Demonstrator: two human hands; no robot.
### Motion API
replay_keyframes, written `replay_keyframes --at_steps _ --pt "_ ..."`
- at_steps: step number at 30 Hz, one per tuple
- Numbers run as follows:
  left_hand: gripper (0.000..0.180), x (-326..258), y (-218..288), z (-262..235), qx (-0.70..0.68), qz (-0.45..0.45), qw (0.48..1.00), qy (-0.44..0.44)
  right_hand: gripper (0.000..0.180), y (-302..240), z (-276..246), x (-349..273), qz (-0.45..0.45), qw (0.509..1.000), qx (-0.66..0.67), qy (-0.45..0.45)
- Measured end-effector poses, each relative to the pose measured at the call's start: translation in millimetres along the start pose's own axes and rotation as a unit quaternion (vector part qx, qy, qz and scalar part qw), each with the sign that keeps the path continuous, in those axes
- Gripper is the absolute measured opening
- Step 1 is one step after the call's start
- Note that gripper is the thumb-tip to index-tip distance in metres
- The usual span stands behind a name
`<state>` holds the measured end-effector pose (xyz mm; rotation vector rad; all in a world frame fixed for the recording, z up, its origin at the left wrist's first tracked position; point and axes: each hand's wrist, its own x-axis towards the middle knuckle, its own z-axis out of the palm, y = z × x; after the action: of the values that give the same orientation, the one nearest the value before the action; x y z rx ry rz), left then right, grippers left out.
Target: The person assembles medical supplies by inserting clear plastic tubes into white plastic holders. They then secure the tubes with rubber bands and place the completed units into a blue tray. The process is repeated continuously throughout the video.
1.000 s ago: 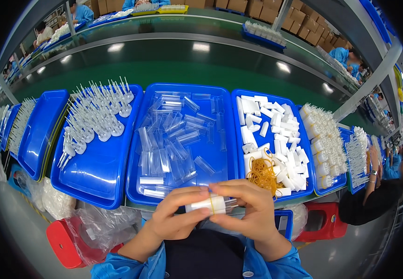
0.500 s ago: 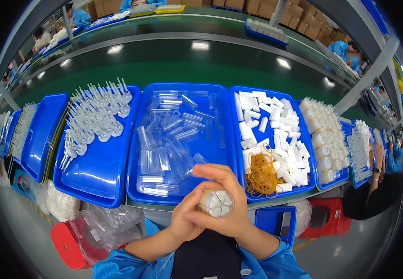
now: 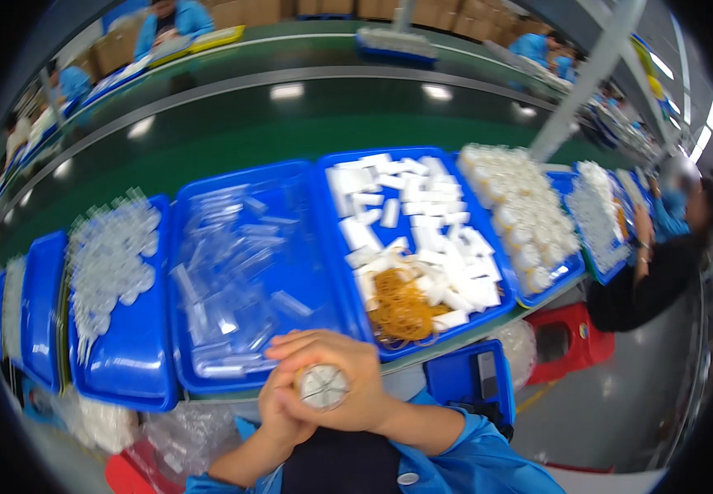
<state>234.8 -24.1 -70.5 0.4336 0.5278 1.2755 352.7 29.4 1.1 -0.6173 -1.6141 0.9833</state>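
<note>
Hands: left hand [image 3: 278, 412] and right hand [image 3: 355, 387] are pressing together, clamping a bundle of clear tubes [image 3: 322, 386]
Bundle: pointing end-on at the camera, gripped so the tubes are staying bunched
Nearby: rubber bands [image 3: 398, 306] are lying in the blue tray [image 3: 463, 325], within reach

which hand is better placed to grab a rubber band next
Right. The right hand lies nearer the rubber bands, which sit up and to its right; the left hand is under the bundle.
</note>
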Motion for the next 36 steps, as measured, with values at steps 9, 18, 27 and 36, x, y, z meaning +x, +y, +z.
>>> replay_keyframes --at_steps 9,18,27,36 --pt "0.056 -1.9 23.6 43.5 0.38 0.167 0.909 -0.041 0.028 -34.4 -119.1 -8.4 -0.136 0.906 -0.288 0.279" --pt "0.041 -0.3 16.3 42.4 0.432 0.253 0.863 -0.072 0.034 22.3 -325.4 -83.1 0.005 0.705 -0.469 0.532" --pt "0.034 -5.5 22.1 40.8 0.46 0.266 0.844 -0.07 0.019 42.7 -310.1 -80.7 0.049 0.711 -0.491 0.501" --pt "0.031 -9.5 37.9 37.1 0.524 0.259 0.806 -0.093 0.027 26.0 -343.7 -120.3 0.103 0.795 -0.506 0.318"
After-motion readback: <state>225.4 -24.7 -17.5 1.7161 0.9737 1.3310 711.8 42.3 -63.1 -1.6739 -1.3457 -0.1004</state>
